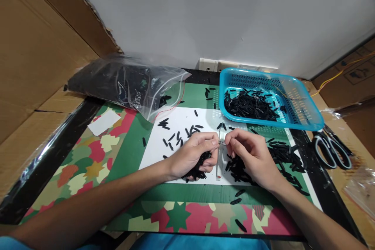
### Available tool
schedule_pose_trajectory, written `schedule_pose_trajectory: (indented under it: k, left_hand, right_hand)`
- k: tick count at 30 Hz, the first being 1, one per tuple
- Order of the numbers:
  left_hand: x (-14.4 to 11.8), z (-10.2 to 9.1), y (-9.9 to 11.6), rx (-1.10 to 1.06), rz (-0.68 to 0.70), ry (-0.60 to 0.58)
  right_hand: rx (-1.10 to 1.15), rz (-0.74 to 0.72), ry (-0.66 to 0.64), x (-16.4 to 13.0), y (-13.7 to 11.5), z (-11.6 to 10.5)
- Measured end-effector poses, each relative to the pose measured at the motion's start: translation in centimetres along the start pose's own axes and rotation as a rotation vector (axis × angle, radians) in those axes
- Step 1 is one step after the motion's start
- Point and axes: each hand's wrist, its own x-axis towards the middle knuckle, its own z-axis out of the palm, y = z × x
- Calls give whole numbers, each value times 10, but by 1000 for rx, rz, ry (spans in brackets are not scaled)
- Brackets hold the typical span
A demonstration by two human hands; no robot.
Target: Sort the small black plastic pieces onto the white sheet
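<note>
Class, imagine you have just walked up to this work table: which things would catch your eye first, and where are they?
Two bare hands meet at the centre of a white paper sheet, the left hand cupping a clump of small black plastic pieces and the right hand pinching something tiny between them. Behind the right hand sits a bright blue plastic basket holding more black pieces, and at far left lies a clear zip bag full of them.

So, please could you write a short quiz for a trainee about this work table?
1. True or false: the blue basket holds small black pieces.
2. What lies right of the basket? A) scissors B) pliers C) a knife
3. Which hand cups a heap of black pieces?

Key:
1. True.
2. A, the scissors.
3. The left hand; the right hand meets it at a small thin piece pinched between their fingertips.
</note>
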Motion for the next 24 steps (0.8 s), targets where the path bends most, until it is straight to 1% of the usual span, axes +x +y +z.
schedule_pose_trajectory:
  k: [3, 7, 11, 15, 24]
  left_hand:
    - [0, -1, 0, 1, -5, -5]
    - [0, -1, -1, -1, 5, -19]
    - [-1, -1, 1, -9, 7, -20]
    - [-2, 0, 4, -19, -18, -14]
    - [-2, -1, 1, -43, -10, -33]
  right_hand:
    - [24, -25, 74, 1, 1, 0]
    - [16, -34, 83, 1, 0, 1]
    - [56, -85, 139, 0, 0, 1]
    - [20, -90, 189, 1, -1, -1]
    - [-57, -98, 187, 1, 1, -1]
